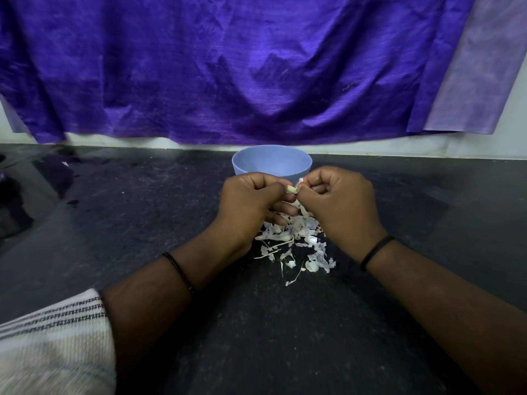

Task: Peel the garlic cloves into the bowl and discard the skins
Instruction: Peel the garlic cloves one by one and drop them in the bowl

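Peeling is the step in hand: you hold one clove [291, 189] between your two hands, just in front of the bowl [271, 160] and above the skins [293, 243] lying below and between your wrists. Your left hand [251, 203] curls round the clove, thumb and forefinger pinching its near end; your right hand [339, 201] is curled too, its fingertips [302, 186] nipping a flake of skin at the clove's tip. Next, judging by this, you need a short pull away with the right hand while the left holds firm, then a reach forward to drop the bare clove in the bowl. Both forearms run in from below, wrists raised off the counter [142, 212], knuckles up. Whether the bowl holds any cloves, you cannot tell.
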